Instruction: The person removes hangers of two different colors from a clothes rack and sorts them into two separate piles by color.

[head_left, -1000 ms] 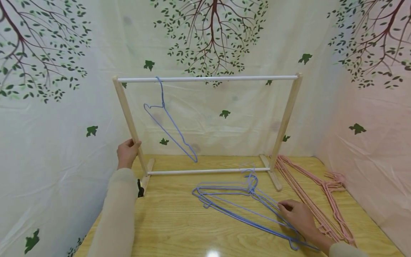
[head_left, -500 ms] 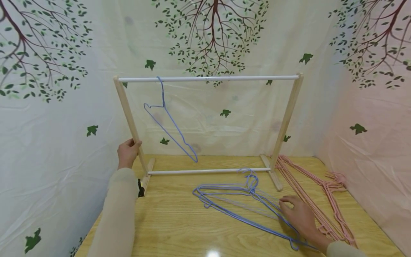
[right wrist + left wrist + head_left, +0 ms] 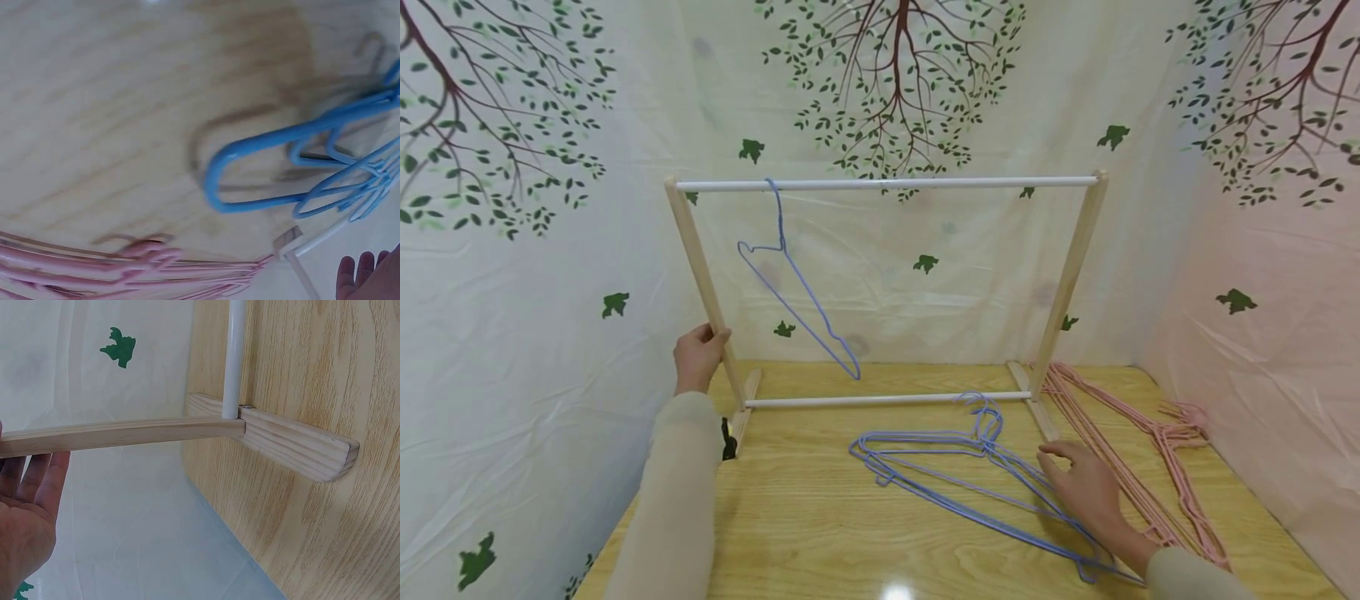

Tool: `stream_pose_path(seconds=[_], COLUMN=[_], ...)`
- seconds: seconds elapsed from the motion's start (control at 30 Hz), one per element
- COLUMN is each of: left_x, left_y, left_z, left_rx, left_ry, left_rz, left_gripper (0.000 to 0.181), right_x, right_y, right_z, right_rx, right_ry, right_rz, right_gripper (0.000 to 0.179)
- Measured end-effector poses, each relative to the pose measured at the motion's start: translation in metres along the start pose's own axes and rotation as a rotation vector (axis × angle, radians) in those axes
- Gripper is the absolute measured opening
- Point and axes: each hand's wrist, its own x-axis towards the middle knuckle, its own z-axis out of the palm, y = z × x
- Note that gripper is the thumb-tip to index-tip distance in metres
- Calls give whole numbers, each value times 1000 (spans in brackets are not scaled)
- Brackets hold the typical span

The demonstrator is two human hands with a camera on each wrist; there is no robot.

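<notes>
My left hand (image 3: 697, 358) grips the left wooden post (image 3: 698, 267) of a small clothes rack, low on the upright. In the left wrist view its fingers (image 3: 53, 481) lie against one side of the post. On the rack's white top bar (image 3: 887, 184) hangs one blue hanger (image 3: 782, 225), toward the left. Several blue hangers (image 3: 992, 522) lie in an overlapping pile on the table. Over the pile's right side is my right hand (image 3: 1086, 487), thumb and forefinger extended. The right wrist view shows its straight fingers (image 3: 365, 272) with nothing in them, apart from the hangers.
Several pink hangers (image 3: 1176, 437) lie bundled at the table's right, beside my right hand. The rack's lower bar (image 3: 887, 402) runs behind the blue pile, hooks overlapping it. A small black object (image 3: 728, 440) sits by the left foot. A patterned curtain (image 3: 850, 283) stands behind.
My right hand has shifted slightly left and farther over the pile. The uppermost blue hanger has moved a little. My left hand and the rack have stayed still.
</notes>
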Motion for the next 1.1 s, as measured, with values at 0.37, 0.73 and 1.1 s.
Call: stream_pose_path(seconds=[0.37, 0.73, 1.1], left_x=[0, -3, -3], left_y=[-3, 0, 1], left_z=[0, 3, 1], left_rx=[5, 16, 16], left_ry=[-15, 2, -7], left_rz=[2, 5, -5], left_gripper=[47, 45, 46], right_x=[38, 73, 107], right_y=[-48, -103, -161], right_z=[10, 17, 20], right_rx=[148, 324, 468], right_ry=[107, 89, 79], right_rz=[-30, 1, 49], right_gripper=[16, 19, 22])
